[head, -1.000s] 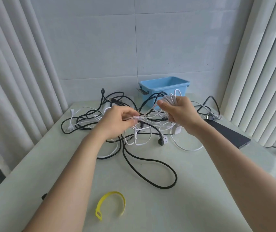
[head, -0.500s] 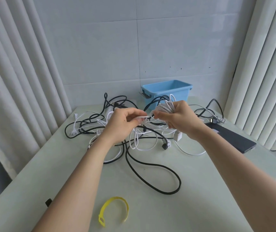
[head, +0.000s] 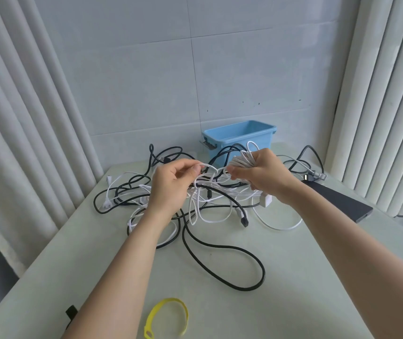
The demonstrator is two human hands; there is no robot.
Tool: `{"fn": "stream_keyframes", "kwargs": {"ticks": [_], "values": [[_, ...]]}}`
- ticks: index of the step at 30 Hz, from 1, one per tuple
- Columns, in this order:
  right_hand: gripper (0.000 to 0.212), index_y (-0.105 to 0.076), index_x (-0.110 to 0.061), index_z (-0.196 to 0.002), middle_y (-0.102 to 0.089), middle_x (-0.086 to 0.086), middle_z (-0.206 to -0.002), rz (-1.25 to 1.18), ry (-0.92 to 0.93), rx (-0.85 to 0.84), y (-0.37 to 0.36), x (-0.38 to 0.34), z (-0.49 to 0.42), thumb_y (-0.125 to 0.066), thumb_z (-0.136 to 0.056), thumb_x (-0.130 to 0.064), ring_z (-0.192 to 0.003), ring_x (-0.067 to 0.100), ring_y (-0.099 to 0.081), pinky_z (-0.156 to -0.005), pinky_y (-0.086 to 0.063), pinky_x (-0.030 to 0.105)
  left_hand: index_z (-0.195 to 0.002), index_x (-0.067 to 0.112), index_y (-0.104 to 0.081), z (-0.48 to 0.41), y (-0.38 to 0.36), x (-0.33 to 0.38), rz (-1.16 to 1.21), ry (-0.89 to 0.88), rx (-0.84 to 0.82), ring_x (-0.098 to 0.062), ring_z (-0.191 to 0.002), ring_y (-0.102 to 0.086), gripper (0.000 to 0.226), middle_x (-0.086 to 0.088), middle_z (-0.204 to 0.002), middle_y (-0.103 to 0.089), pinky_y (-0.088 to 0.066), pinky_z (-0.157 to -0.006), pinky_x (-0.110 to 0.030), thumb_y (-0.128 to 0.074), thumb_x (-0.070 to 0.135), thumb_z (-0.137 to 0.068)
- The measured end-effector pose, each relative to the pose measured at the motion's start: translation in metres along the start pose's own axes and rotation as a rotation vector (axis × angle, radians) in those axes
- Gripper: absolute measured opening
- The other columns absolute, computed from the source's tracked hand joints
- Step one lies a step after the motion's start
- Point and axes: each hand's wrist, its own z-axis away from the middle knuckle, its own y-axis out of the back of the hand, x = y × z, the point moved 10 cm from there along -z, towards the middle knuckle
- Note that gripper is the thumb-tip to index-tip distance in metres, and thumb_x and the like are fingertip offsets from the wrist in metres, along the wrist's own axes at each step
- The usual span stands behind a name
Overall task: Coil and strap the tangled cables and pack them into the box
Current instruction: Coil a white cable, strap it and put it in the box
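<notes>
Since the earlier frames the two hands have risen slightly and drawn closer, and the white strand between them has shortened to a small arch as more of it goes into the bundle. The right hand (head: 261,173) is closed around a bunch of white cable loops (head: 243,160), thumb and forefinger pressed on the strand where it enters the bunch. The left hand (head: 171,185) pinches the same white cable between thumb and forefinger, its other fingers curled loosely, feeding slack toward the right.

The step in hand looks like coiling the first white cable; nothing appears strapped or packed yet. Both forearms reach forward from the near edge, wrists held above the heap, palms turned inward toward each other.

Most of the tangled cables (head: 207,204), black and white, lie in the middle of the surface (head: 293,277), with one long black loop (head: 232,260) trailing toward the person. The blue box (head: 239,137) stands behind the heap against the wall and seems empty. A yellow strap (head: 168,316) lies curled near the front edge, well apart from the hands.

The next move probably calls for pulling the remaining white length free of the black cables without dragging them along, then fetching the strap while the right hand keeps the loops together.
</notes>
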Motion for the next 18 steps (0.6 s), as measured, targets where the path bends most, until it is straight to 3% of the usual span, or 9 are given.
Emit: {"fn": "stream_keyframes", "kwargs": {"ticks": [2, 5, 7, 9, 11, 14, 16, 18], "values": [[0.025, -0.072, -0.001, -0.079, -0.059, 0.027, -0.069, -0.014, -0.003, 0.009, 0.004, 0.001, -0.001, -0.075, -0.087, -0.024, -0.053, 0.019, -0.042, -0.051, -0.035, 0.028, -0.093, 0.025, -0.075, -0.001, 0.007, 0.005, -0.052, -0.056, 0.07, -0.006, -0.082, -0.067, 0.017, 0.009, -0.087, -0.075, -0.052, -0.08, -0.021, -0.069, 0.01, -0.093], [0.031, -0.069, 0.005, -0.082, -0.05, 0.012, -0.061, -0.015, 0.01, 0.037, 0.009, 0.0, -0.002, -0.074, -0.088, -0.025, -0.05, 0.017, -0.04, -0.046, -0.034, 0.024, -0.094, 0.025, -0.071, 0.0, 0.025, 0.016, -0.23, -0.132, 0.23, -0.004, -0.089, -0.062, 0.02, 0.018, -0.093, -0.065, -0.045, -0.084, -0.015, -0.072, 0.007, -0.085], [0.034, -0.067, 0.007, -0.086, -0.049, 0.009, -0.06, -0.026, 0.022, 0.055, 0.012, 0.001, -0.003, -0.074, -0.088, -0.026, -0.048, 0.016, -0.04, -0.041, -0.033, 0.021, -0.08, 0.022, -0.069, 0.003, 0.041, 0.015, -0.24, -0.063, 0.331, -0.003, -0.073, -0.06, 0.014, 0.014, -0.077, -0.066, -0.046, -0.07, -0.017, -0.072, 0.008, -0.078], [0.036, -0.068, 0.006, -0.088, -0.049, 0.009, -0.061, -0.027, 0.038, 0.061, 0.012, 0.0, -0.004, -0.075, -0.088, -0.029, -0.05, 0.018, -0.041, -0.041, -0.032, 0.021, -0.067, 0.019, -0.071, 0.002, 0.038, 0.006, -0.214, 0.055, 0.267, -0.007, -0.058, -0.061, 0.011, 0.006, -0.059, -0.067, -0.046, -0.059, -0.023, -0.067, 0.015, -0.076], [0.035, -0.068, 0.006, -0.088, -0.048, 0.007, -0.06, -0.051, 0.04, 0.057, 0.01, 0.002, -0.005, -0.075, -0.087, -0.029, -0.05, 0.018, -0.041, -0.041, -0.033, 0.021, -0.068, 0.021, -0.074, 0.0, 0.029, 0.004, -0.33, 0.064, 0.18, -0.012, -0.06, -0.063, 0.015, 0.007, -0.059, -0.067, -0.047, -0.06, -0.024, -0.065, 0.016, -0.078], [0.029, -0.07, 0.004, -0.088, -0.048, -0.003, -0.051, -0.12, 0.038, 0.048, 0.009, 0.004, -0.005, -0.076, -0.088, -0.025, -0.043, 0.011, -0.042, -0.043, -0.036, 0.018, -0.096, 0.026, -0.076, -0.002, 0.015, 0.015, -0.55, -0.107, 0.094, -0.013, -0.084, -0.059, 0.03, 0.018, -0.087, -0.066, -0.042, -0.075, -0.019, -0.062, 0.004, -0.081], [0.034, -0.07, 0.005, -0.091, -0.047, -0.004, -0.05, -0.157, 0.037, 0.029, 0.007, 0.008, -0.006, -0.076, -0.087, -0.027, -0.044, 0.012, -0.042, -0.045, -0.038, 0.021, -0.115, 0.028, -0.071, -0.003, 0.003, 0.006, -0.576, -0.126, -0.032, -0.015, -0.103, -0.06, 0.04, 0.014, -0.106, -0.07, -0.046, -0.091, -0.026, -0.061, 0.003, -0.085], [0.04, -0.069, 0.008, -0.093, -0.046, -0.002, -0.05, -0.194, 0.032, 0.019, 0.005, 0.012, -0.008, -0.078, -0.086, -0.03, -0.045, 0.015, -0.042, -0.048, -0.038, 0.025, -0.119, 0.031, -0.07, -0.004, -0.001, -0.007, -0.51, -0.05, -0.118, -0.01, -0.1, -0.067, 0.036, 0.017, -0.1, -0.073, -0.052, -0.094, -0.034, -0.066, 0.011, -0.089]]}}
